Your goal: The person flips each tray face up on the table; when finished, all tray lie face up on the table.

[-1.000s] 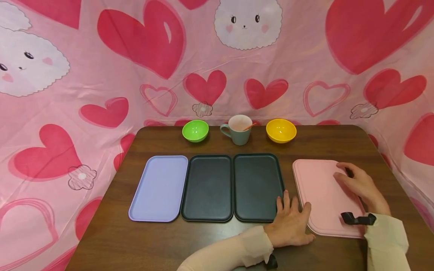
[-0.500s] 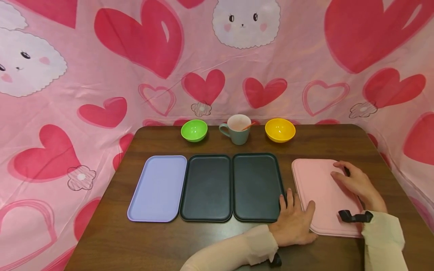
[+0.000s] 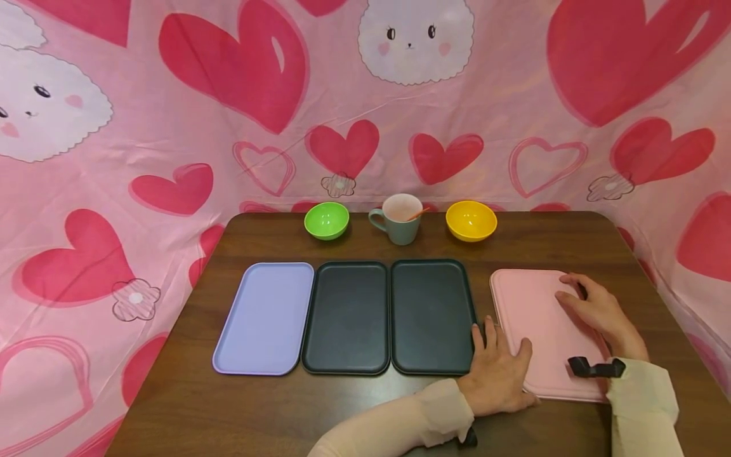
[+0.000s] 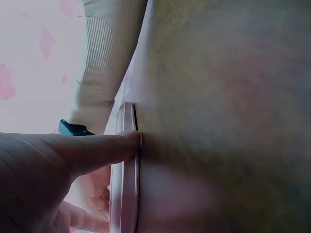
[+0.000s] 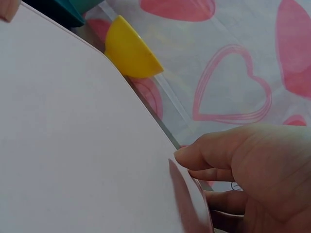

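A pink tray (image 3: pixel 542 317) with rounded corners lies at the right of the wooden table. My left hand (image 3: pixel 495 374), fingers spread, is at its left side; the index finger overlaps the tray and the thumb (image 4: pixel 104 150) touches its near edge in the left wrist view. At the right side, my right hand (image 3: pixel 602 314) holds the tray's edge with bent fingers. In the right wrist view, a fingertip (image 5: pixel 187 158) sits on the rim while other fingers curl along the edge, partly hidden.
To the left, two black trays (image 3: pixel 436 317) and a lilac tray (image 3: pixel 265 320) lie side by side. Behind them stand a green bowl (image 3: pixel 327 222), a grey-green mug (image 3: pixel 401 227) with an orange stick in it, and a yellow bowl (image 3: pixel 471 222). Heart-print cloth (image 3: pixel 337 82) hangs behind the table.
My left hand has shifted slightly right, closer over the pink tray's left edge. My right hand has kept its place on the tray's right edge.
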Demonstrator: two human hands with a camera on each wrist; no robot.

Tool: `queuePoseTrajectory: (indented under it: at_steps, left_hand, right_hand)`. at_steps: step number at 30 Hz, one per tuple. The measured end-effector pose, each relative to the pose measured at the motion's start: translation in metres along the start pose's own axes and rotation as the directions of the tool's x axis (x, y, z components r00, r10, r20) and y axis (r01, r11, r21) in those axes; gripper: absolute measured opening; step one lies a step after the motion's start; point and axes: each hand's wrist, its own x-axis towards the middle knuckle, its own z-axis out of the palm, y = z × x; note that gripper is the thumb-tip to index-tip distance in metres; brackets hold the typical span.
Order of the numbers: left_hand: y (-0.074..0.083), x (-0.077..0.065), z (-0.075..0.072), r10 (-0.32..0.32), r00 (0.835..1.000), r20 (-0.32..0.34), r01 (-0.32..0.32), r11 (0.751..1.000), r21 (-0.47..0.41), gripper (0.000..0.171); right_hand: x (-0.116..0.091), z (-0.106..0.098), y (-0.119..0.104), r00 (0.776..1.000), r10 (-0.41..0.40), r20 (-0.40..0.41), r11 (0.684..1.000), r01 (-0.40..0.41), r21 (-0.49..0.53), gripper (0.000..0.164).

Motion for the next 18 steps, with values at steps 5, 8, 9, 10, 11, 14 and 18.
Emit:
queuePoseTrajectory:
  at_steps: [5,8,9,10,11,14,18]
  left_hand:
    - [0.0015,0.0033,-0.0017,0.0,1.0,-0.02,0.0,1.0,0.005,0.089]
    - [0.0002,0.0052,-0.0028,0.003,1.0,-0.026,-0.003,1.0,-0.017,0.089]
    - [-0.0001,0.0056,-0.0031,0.002,1.0,-0.028,-0.003,1.0,-0.027,0.088]
    - [-0.0005,0.0057,-0.0034,0.005,0.999,-0.033,-0.006,0.999,-0.036,0.088]
    - [-0.0009,0.0061,-0.0034,0.003,0.999,-0.038,-0.005,0.999,-0.046,0.087]
    - [-0.0017,0.0062,-0.0029,0.006,0.998,-0.067,-0.01,0.998,-0.057,0.085]
    - [-0.003,0.0065,-0.0028,0.011,0.996,-0.083,-0.016,0.998,-0.063,0.083]
  right_hand:
    - [0.0004,-0.0003,0.0,1.0,0.001,0.002,1.0,-0.001,-0.007,0.064]
    - [-0.0001,-0.0009,-0.0018,1.0,0.015,0.017,1.0,-0.015,0.001,0.066]
    - [-0.0004,-0.0009,-0.0026,1.0,0.019,0.021,1.0,-0.019,0.002,0.067]
    - [-0.0006,-0.0009,-0.0036,1.0,0.021,0.022,1.0,-0.021,0.001,0.068]
    - [-0.001,-0.0009,-0.0045,0.999,0.024,0.025,1.0,-0.024,0.002,0.069]
    - [-0.0015,-0.0001,-0.006,1.0,0.018,0.019,1.0,-0.018,-0.006,0.068]
    - [-0.0027,0.0007,-0.0074,1.0,-0.005,0.002,1.0,0.005,-0.018,0.064]
